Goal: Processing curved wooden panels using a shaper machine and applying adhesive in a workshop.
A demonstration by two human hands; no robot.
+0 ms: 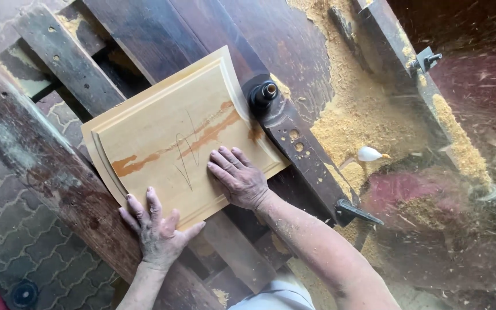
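Note:
A pale wooden panel [167, 129] with a raised centre, a profiled edge and an orange-brown streak lies flat on a dark machine table [213, 34]. My left hand [157, 231] presses flat on the panel's near corner, fingers spread. Further right on the panel, my right hand [237, 178] lies palm down close to the edge. The panel's right edge sits against a black spinning cutter head [263, 93] that rises from the table. Wood chips fly off to the right.
A dark metal guide bar [305, 155] with holes runs from the cutter toward me, ending in a lever [356, 211]. Heaps of sawdust [357, 109] cover the table's right side. A thick weathered beam [35, 155] crosses at left over paving stones [7, 241].

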